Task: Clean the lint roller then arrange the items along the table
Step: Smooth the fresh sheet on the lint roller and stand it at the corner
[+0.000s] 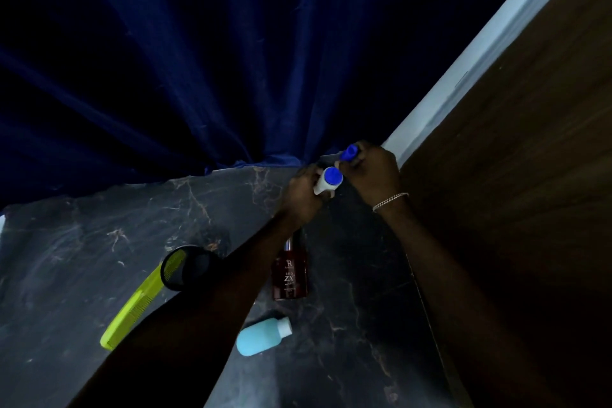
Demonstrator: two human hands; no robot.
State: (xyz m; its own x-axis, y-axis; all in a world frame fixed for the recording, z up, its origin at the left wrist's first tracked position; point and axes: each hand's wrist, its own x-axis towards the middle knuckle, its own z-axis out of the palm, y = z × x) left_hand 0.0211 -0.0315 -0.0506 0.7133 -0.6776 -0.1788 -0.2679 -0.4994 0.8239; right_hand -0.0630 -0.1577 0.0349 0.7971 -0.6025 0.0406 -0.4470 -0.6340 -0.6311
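Both hands grip the lint roller (pixel 328 180) at the tabletop's (pixel 99 235) far edge: left hand (pixel 303 190) fingers wrapped around its white roll, right hand (pixel 371 169) closed on the blue handle. Beneath the arms lie a green comb (pixel 132 308), red bottle (pixel 289 275) and light-blue bottle (pixel 261 336) (on its side). A wood panel (pixel 513 175) bounds the right.

Item count on the dark marble desk (pixel 99 242)

Two hands are showing: the left hand (pixel 303 194) and the right hand (pixel 372 172), with one lint roller (pixel 329 180) between them. Lying on the desk are one green comb (pixel 132 308), one black round container (pixel 187 267), one dark red bottle (pixel 289 275) and one light blue bottle (pixel 263 336). One bracelet (pixel 390 200) is circling the right wrist.
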